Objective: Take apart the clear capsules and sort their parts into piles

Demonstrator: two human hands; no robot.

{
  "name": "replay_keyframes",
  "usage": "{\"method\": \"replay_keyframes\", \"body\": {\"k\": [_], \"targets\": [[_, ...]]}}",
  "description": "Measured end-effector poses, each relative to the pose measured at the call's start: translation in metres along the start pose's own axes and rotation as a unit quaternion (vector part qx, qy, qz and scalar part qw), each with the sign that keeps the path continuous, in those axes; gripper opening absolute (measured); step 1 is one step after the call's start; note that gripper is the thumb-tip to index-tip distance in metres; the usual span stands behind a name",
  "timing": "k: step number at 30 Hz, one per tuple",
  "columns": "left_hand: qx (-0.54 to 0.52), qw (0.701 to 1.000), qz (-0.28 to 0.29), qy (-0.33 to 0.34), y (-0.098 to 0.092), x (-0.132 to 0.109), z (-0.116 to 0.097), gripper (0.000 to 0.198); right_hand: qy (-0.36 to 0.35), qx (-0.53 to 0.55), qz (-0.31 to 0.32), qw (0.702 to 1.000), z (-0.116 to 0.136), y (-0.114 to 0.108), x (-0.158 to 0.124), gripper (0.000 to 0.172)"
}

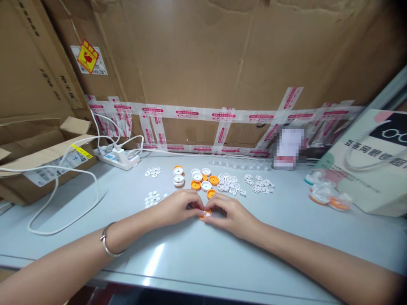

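Between my two hands sits a small round orange cup with white inside it (206, 215), partly hidden by fingers. My left hand (181, 207) pinches its left side, and a silver bangle (106, 239) circles that wrist. From the right, my right hand (233, 214) grips the same orange cup between thumb and fingers. Just beyond lie loose orange cups (196, 185) and white cups (206, 186), some stacked. White cut-out plastic pieces (229, 184) are heaped to the right of them. Small white discs (152, 198) lie to the left.
A white power strip (119, 160) with a looping cable (95, 199) is at left, near an opened cardboard box (41, 165). Clear-topped orange and teal pieces (327, 192) stand at right beside a paper bag (375, 169). A large taped cardboard sheet (203, 63) forms the back.
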State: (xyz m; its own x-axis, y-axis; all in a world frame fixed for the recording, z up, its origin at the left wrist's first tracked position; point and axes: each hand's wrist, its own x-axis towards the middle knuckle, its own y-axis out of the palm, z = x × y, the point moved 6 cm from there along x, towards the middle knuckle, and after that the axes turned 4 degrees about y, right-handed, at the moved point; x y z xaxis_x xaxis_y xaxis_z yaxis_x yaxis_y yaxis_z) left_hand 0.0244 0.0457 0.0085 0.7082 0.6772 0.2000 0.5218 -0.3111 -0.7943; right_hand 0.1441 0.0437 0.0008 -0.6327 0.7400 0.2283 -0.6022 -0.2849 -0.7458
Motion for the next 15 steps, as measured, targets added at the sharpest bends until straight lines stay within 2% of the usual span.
{"method": "replay_keyframes", "body": {"k": [3, 6, 11, 15], "targets": [[0.017, 0.999, 0.021, -0.041, 0.0, 0.003, 0.0, 0.01, -0.002, 0.01, 0.007, 1.0, 0.0, 0.002, 0.0, 0.016], [0.086, 0.994, 0.04, -0.057, -0.001, 0.007, -0.006, 0.007, -0.01, 0.015, 0.004, 1.0, 0.0, 0.003, 0.0, 0.016], [0.226, 0.971, 0.076, -0.025, 0.006, 0.01, -0.017, 0.014, -0.003, 0.016, -0.002, 1.0, 0.001, 0.003, 0.0, 0.012], [0.299, 0.952, 0.059, 0.027, 0.013, 0.008, -0.02, 0.016, -0.008, 0.017, -0.004, 1.0, 0.005, 0.001, 0.0, 0.011]]}}
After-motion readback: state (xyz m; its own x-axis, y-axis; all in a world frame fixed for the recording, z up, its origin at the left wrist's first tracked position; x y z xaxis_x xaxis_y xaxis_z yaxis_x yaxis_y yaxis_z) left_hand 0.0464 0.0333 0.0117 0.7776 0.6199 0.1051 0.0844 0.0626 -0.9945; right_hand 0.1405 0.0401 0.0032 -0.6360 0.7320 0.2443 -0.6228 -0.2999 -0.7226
